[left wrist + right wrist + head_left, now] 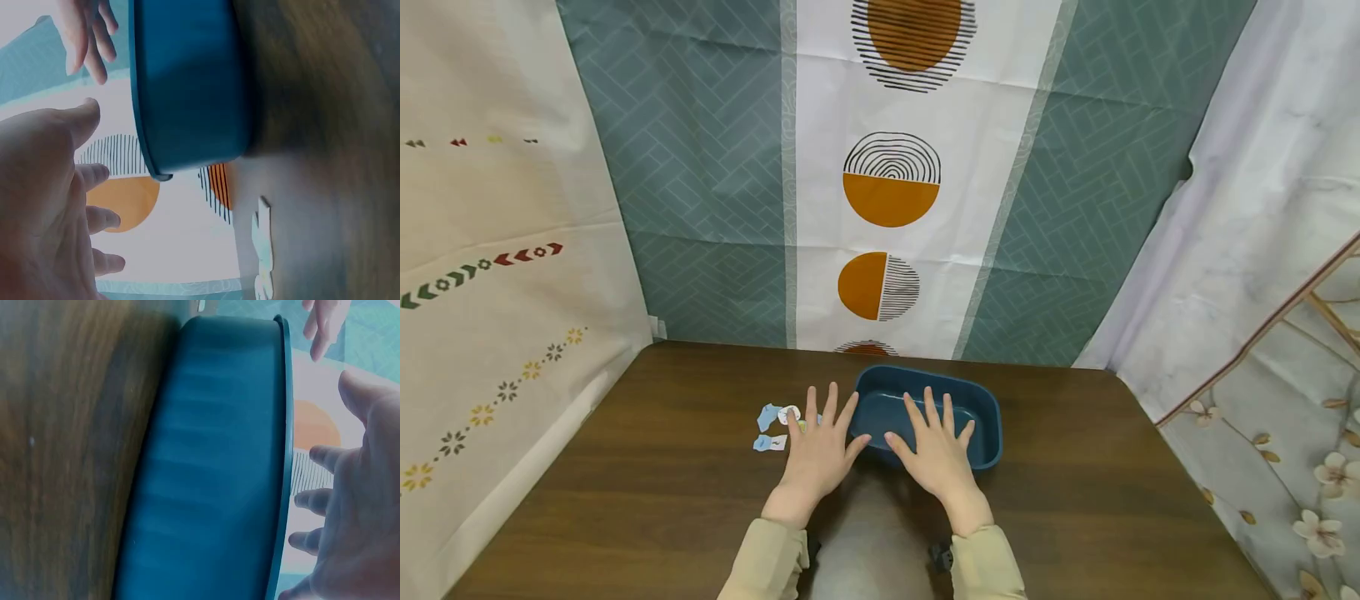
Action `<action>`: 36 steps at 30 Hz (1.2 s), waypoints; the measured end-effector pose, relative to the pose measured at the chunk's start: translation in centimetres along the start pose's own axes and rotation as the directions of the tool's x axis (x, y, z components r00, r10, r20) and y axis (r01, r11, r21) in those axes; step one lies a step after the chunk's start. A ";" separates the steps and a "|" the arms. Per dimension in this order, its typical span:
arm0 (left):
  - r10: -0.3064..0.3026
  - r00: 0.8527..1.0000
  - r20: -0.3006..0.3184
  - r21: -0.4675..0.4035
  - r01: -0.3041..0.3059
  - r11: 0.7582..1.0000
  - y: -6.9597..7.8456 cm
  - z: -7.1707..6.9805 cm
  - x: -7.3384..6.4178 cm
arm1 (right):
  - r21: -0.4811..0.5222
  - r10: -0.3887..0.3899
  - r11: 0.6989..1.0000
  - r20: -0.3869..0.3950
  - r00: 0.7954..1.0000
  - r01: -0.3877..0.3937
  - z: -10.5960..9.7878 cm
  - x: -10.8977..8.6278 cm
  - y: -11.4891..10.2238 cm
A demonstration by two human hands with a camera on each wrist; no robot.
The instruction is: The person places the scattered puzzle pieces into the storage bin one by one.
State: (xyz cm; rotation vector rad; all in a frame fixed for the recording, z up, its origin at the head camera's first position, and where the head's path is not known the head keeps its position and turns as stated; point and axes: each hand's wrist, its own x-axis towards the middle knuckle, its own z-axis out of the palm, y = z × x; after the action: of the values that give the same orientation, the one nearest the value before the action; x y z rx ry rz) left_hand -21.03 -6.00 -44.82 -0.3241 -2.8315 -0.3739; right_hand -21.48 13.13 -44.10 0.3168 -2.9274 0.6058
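Note:
A dark blue plastic basin (988, 417) stands on the wooden table, its long side toward me. My left hand (817, 450), fingers spread and holding nothing, is over the table at the basin's left end. Partly hidden beneath those fingers lie several small flat cutouts, among them a light blue piece (767, 417), a white round piece (787, 414) and a blue-and-white piece (770, 442). My right hand (936, 454) spreads its straight fingers over the basin's near side, also with nothing in it. In the right wrist view this hand is above the basin's rim (289, 456).
The brown table (647, 467) reaches back to a teal and white patterned curtain (887, 200). An embroidered cream cloth (505, 292) hangs on the left, and a floral white cloth (1262, 400) on the right.

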 end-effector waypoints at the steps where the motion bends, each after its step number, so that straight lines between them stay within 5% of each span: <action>1: 0.001 1.000 -0.002 0.002 -0.001 1.000 -0.1 -0.1 0.1 | -0.001 0.001 1.000 0.000 1.000 -0.001 -0.1 0.0 0.1; 21: -0.034 0.999 0.036 -0.043 0.035 0.998 -2.2 -0.7 0.2 | 0.061 0.082 0.995 -0.080 0.993 -0.077 -3.4 -0.1 3.3; 36: -0.047 0.998 0.035 -0.042 0.048 0.998 -3.0 -0.8 -0.1 | 0.257 0.231 0.951 -0.223 0.947 -0.172 -5.1 -0.2 7.0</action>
State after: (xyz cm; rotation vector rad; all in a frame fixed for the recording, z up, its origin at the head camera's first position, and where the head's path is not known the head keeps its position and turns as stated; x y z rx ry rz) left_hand -21.47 -9.02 -44.80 -0.2748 -2.8722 -0.4436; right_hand -22.44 21.50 -42.14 -0.0411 -2.6640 0.9494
